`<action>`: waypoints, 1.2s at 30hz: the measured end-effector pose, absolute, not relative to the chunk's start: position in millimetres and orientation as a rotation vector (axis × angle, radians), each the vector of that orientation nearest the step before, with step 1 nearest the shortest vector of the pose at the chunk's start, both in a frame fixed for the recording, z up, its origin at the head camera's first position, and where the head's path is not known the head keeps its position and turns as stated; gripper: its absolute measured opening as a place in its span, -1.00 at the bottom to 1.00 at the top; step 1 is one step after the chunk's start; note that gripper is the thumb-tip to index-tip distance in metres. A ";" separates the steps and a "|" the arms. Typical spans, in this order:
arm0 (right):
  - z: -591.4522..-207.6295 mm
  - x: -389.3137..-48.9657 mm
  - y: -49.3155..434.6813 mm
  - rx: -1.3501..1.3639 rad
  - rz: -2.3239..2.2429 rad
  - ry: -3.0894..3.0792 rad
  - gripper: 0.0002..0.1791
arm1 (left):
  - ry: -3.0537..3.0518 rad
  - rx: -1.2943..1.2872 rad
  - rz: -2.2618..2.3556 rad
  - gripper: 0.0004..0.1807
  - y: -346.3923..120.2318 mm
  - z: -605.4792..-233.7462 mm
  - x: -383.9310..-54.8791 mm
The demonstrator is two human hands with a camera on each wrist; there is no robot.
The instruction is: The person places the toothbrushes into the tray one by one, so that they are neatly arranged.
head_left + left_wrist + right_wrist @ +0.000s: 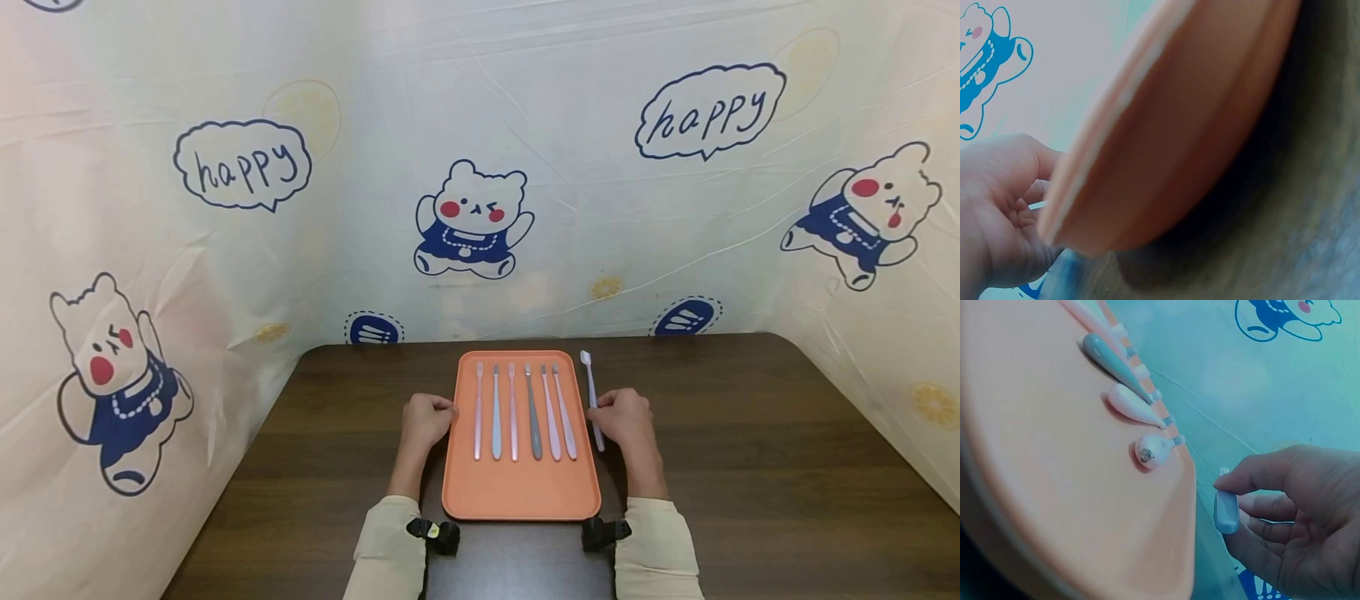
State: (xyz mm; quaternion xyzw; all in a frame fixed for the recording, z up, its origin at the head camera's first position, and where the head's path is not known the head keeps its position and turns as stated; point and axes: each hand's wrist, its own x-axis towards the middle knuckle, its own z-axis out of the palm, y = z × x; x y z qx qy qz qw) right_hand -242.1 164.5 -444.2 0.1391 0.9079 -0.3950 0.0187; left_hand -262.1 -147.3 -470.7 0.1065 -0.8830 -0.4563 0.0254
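Note:
An orange tray [521, 492] lies on the table with several toothbrushes side by side on it, bristle ends pointing away from me. Among them are a grey toothbrush [534, 425], a light blue toothbrush [496, 429] and pink ones such as the leftmost toothbrush [478, 425]. My left hand [426, 421] grips the tray's left rim; in the left wrist view its fingertips are partly hidden behind the rim. Just outside the tray's right edge, my right hand [628, 417] pinches a pale blue toothbrush [1227, 512] between thumb and fingers, its head pointing away.
The dark wooden table [300, 500] extends to both sides of the tray. Behind and around it hangs a pale curtain [360, 250] printed with bears and lettering. A dark strap with a small camera [442, 533] sits on each wrist.

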 end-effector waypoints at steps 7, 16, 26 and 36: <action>-442.0 -243.2 161.1 0.398 -1.219 2.818 -0.67 | -2.739 0.345 -1.419 -0.82 -147.4 -469.8 -261.9; -443.3 -243.3 158.2 0.397 -1.239 2.809 -0.68 | -2.736 0.344 -1.413 -0.82 -147.2 -470.1 -262.4; -446.6 -245.5 156.2 0.369 -1.247 2.809 -0.67 | -2.737 0.346 -1.412 -0.83 -147.1 -469.8 -262.0; -446.8 -245.7 152.6 0.342 -1.269 2.807 -0.68 | -2.737 0.334 -1.388 -0.84 -148.3 -471.0 -262.6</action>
